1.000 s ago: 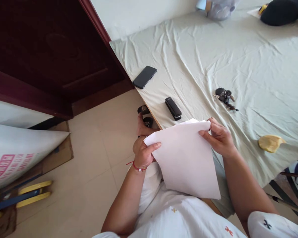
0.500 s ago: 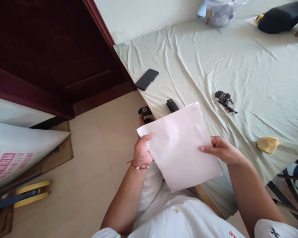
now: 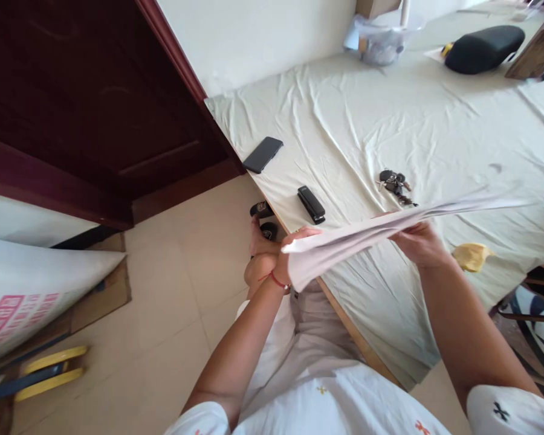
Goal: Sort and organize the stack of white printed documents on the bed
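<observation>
1. In the head view, holds paper sheets (image 3: pixel 340 248) aloft in both hands, tilted almost edge-on, crossing the wooden-rimmed edge of the table (image 3: pixel 347 322) and reaching out above its cloth (image 3: pixel 489 145) with a blurred far end.
2. Clasps the left end in the left hand (image 3: pixel 283 266), fingers curled close around it, thumb hidden.
3. Grips the lower side, farther along, in the right hand (image 3: pixel 419 241), fingers bent and nearly closed on the paper; impossible to judge how firmly.
4. Could let layers slide or fan apart, given the visible gaps between them, if squeezing unevenly at the two holds.
5. Could bend or crease the unsupported far end, if swinging too fast.
6. Could catch the keys (image 3: pixel 395 184), just past the sheets' upper side, if lowering the paper there.
7. Could push the stapler (image 3: pixel 311 204), near the left fingers, over the rimmed edge with a careless knuckle.
8. Could lose the phone (image 3: pixel 263 154), lying right at that same edge toward the far left corner, to a tug on the cloth.
9. Could smudge paper on the yellow object (image 3: pixel 472 257) beside the right wrist, if moist; too unclear to say.
</observation>
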Motion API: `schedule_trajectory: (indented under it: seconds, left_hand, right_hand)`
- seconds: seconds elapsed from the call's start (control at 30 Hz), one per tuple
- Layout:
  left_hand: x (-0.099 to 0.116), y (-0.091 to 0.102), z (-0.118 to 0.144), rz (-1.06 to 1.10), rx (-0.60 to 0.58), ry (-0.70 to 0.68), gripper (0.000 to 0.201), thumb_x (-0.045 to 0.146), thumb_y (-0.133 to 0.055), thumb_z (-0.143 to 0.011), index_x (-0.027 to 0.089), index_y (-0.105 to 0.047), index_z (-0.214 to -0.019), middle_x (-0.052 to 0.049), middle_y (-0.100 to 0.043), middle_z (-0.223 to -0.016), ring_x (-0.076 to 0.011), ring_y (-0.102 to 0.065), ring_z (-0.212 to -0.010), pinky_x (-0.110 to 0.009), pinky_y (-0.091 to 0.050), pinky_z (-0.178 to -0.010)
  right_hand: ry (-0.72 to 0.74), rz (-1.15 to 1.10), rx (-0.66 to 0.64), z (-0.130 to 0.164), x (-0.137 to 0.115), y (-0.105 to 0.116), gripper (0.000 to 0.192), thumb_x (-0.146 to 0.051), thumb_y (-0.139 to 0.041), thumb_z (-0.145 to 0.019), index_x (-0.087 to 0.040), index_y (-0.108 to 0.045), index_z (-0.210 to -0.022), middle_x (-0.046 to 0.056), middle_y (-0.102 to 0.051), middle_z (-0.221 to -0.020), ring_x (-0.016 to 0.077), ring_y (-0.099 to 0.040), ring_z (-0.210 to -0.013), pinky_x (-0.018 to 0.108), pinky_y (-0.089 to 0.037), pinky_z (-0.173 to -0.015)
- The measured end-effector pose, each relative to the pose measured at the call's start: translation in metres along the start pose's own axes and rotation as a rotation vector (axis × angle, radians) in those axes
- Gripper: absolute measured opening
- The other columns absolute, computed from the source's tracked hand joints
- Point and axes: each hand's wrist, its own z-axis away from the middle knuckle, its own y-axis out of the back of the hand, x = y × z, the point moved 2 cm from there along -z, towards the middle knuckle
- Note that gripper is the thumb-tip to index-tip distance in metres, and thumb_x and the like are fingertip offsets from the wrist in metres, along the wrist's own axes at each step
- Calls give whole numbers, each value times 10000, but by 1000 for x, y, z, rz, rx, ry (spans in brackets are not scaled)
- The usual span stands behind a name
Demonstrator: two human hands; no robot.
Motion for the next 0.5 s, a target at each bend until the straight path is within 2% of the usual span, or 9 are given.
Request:
schedule_trajectory:
  seconds: [0.13, 0.2, 0.27, 0.37, 0.43, 0.5]
  left_hand:
    - [3, -10, 4, -149, -65, -129, 356, 268, -941, -642, 225, -800, -966, -53, -821, -1009, -339, -688, -1221, -417, -557, -1064]
    - [-1, -11, 12, -175, -102, -128, 389, 344, -935, -670, 204, -810, -1010, -71, -819, -1073, -328, -692, -1210, -410, -539, -1084]
    - [-8, -9, 21, -200, -164, -97, 443, 402, -924, -691, 194, -810, -1064, -93, -812, -1126, -316, -705, -1188, -401, -537, -1078]
    - [-20, -6, 30, -172, -278, -20, 495, 484, -903, -708, 185, -797, -1088, -119, -808, -1143, -318, -724, -1151, -418, -547, -1055]
    - [-23, -5, 30, -32, -280, 13, 559, 529, -898, -692, 194, -776, -1122, -120, -800, -1166, -332, -719, -1171, -445, -544, -1062]
    - [-20, -3, 25, 139, -230, 3, 647, 507, -910, -656, 234, -733, -1215, -101, -780, -1227, -337, -690, -1240, -461, -529, -1089]
  right_hand:
    - [-45, 47, 10, 9, -3, 3, 291, -482, -892, -764, -282, -806, -957, 10, -798, -996, 238, -745, -905, 395, -644, -806]
    - [-95, 61, 6, 18, -11, 7, 254, -470, -883, -785, -280, -793, -927, 9, -790, -938, 225, -742, -847, 353, -640, -718]
    - [-212, 42, -16, 29, -16, 11, 250, -491, -867, -802, -264, -777, -851, 19, -773, -840, 214, -732, -741, 322, -616, -598]
    - [-474, -42, -45, 46, -14, 10, 322, -540, -854, -799, -230, -766, -788, 54, -767, -776, 220, -719, -623, 318, -584, -487]
    - [-634, -82, -66, 59, -8, 6, 372, -565, -869, -767, -206, -779, -797, 85, -780, -786, 242, -727, -605, 335, -596, -485]
    - [-747, -86, -102, 72, 0, 1, 426, -588, -881, -738, -179, -793, -818, 116, -792, -816, 260, -741, -620, 348, -616, -514]
